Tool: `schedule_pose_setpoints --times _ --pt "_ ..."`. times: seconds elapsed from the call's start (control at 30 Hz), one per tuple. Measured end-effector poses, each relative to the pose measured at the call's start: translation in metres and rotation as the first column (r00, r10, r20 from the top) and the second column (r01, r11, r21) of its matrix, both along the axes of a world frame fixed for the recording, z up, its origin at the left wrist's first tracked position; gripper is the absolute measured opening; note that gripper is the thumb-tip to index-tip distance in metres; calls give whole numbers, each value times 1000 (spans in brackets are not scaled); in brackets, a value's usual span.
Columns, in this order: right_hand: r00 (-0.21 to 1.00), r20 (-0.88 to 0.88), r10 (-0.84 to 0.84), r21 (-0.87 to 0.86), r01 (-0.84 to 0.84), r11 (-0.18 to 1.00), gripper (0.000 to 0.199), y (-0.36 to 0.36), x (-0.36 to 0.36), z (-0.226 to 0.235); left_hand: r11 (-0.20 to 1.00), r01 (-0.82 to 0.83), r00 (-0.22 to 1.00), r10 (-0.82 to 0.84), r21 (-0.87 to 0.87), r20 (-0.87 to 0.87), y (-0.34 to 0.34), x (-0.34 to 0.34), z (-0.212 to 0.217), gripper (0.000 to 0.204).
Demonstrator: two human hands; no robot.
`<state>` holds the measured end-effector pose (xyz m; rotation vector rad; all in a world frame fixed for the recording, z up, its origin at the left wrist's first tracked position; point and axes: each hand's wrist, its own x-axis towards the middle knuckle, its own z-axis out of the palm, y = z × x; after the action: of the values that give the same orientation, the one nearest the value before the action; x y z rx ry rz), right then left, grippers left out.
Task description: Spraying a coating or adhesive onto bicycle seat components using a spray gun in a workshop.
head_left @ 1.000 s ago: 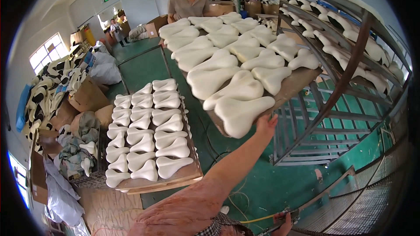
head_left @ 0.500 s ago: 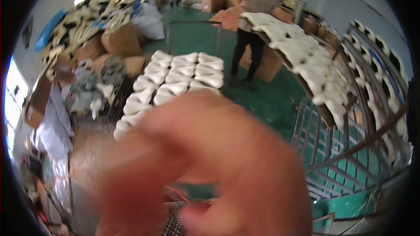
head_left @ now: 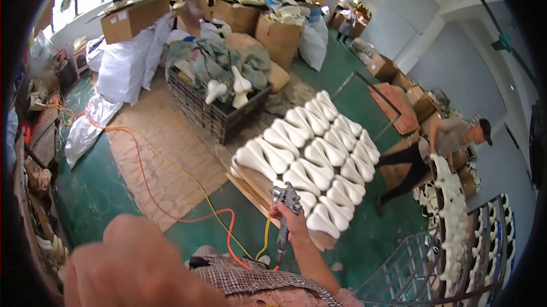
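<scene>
Your right hand (head_left: 292, 222) gripped the spray gun (head_left: 286, 204), fingers wrapped shut around it, beside the board of white saddle shapes (head_left: 310, 162). Your left hand (head_left: 134, 267) loomed blurred; its spread was unreadable.

Spray gun (head_left: 286, 197) in the right hand (head_left: 292, 221), lower centre: bare metal, dull sheen. White saddle-shaped pieces (head_left: 310, 153) at centre: smooth, matt, foam or plastic, cannot tell which. Board (head_left: 257, 184) under them: raw wood, rough edge. Crate (head_left: 213, 116) at upper centre: black plastic lattice, with crumpled cloth in it. Boxes (head_left: 132, 19) at upper left: brown cardboard. Floor (head_left: 97, 193): green painted, worn. Rack (head_left: 421, 261) at lower right: metal wire. Shirt (head_left: 250, 273) at bottom: checked woven cloth.
</scene>
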<state>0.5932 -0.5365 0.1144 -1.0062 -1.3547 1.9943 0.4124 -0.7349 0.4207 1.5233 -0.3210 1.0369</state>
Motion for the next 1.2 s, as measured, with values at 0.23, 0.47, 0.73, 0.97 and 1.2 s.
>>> schedule_pose_setpoints --times 0.23,0.47,0.73,0.97,1.2 --pt "925 -106 364 49 -361 931 20 -29 -163 38 925 -284 922 336 252 -194 -59 -62 -58 29" --pt "688 -532 493 -47 -606 794 22 -46 -313 91 -508 -752 -245 807 -420 -538 -17 -194 -267 54" --pt "446 -878 172 122 -138 983 37 31 -422 216 264 -675 666 621 -689 -414 -42 -266 -310 67" --pt "411 -905 -111 68 397 915 35 148 -368 224 -581 -793 -20 322 -182 -946 -141 -393 -347 45" --pt "779 -519 -353 -38 391 920 17 168 -378 99 -770 -384 -842 66 509 -535 -95 -563 -224 32"
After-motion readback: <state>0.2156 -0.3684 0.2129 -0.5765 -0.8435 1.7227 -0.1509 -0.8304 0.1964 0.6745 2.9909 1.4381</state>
